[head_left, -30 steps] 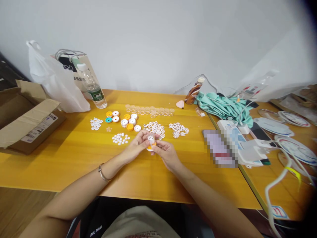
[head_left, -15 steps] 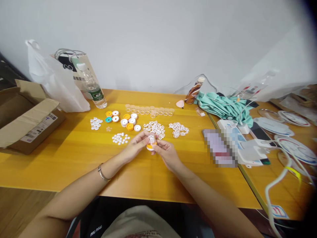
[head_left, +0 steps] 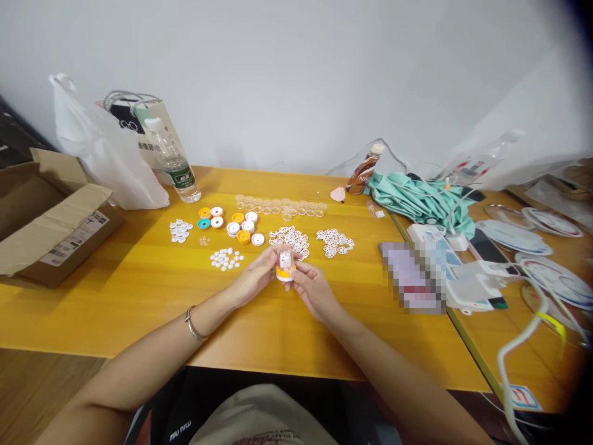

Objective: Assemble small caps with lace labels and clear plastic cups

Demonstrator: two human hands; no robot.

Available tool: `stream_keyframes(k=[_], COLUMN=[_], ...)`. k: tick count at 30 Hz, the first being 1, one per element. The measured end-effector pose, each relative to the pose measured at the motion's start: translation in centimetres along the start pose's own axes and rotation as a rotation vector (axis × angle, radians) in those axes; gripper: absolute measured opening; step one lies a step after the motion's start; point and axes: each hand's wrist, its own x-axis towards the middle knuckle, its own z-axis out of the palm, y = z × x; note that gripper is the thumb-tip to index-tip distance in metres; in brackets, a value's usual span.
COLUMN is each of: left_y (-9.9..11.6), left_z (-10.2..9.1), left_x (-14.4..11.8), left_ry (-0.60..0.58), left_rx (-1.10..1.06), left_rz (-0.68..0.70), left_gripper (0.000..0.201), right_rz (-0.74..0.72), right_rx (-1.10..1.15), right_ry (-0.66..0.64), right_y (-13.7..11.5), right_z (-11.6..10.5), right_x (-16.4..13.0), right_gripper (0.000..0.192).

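Note:
Between both hands stands a small clear plastic cup with an orange-and-white base (head_left: 285, 271), a white piece visible inside it. My left hand (head_left: 257, 272) is closed around its clear upper part from the left. My right hand (head_left: 315, 289) pinches the orange-and-white base from the right, thumb in front. Just behind the hands lie piles of white openwork plastic pieces (head_left: 334, 241). Small white discs (head_left: 227, 259) are scattered left of my left hand. Farther back are orange, white and teal round caps (head_left: 243, 237) and rows of clear cups (head_left: 303, 208).
An open cardboard box (head_left: 69, 247), a white plastic bag (head_left: 102, 154) and a water bottle (head_left: 183, 179) stand on the left. To the right are a brown drink bottle (head_left: 365, 170), a green folded cloth (head_left: 417, 194), a blurred-out flat object (head_left: 410, 278) and white cables (head_left: 504, 352).
My left fingers have shifted on the clear part, so more of the cup and the white piece inside shows. My right hand keeps its hold on the base.

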Motion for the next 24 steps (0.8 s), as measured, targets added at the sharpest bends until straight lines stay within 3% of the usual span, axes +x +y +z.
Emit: stream_keyframes(k=[6,9,15,19,24], left_y=[-0.02,0.10,-0.34,-0.25,-0.19], left_z=[-0.03,0.06,0.07,-0.01,0.00], left_x=[-0.06,-0.10,-0.07,-0.02,-0.13], left_ry=[0.007,-0.045,0.043,0.014,0.053], left_rx=[0.112,0.066,0.076,0.024,0.067], left_rz=[0.036,-0.006,0.038,-0.028,0.035], left_gripper=[0.024,0.032,0.029,0.035,0.030], right_rz=[-0.003,0.029,-0.005,0.016,-0.029], right_rx=[0.028,0.091,-0.020,0.041,-0.029], right_ry=[-0.006,-0.009,0.032,0.023,0.008], right_y=[-0.10,-0.04,-0.17,-0.21,-0.10], right_z=[0.10,0.13,0.27,0.31,0.30], right_x=[-0.05,-0.12,-0.08,-0.05,-0.13], right_gripper=[0.020,0.025,0.023,0.023,0.019])
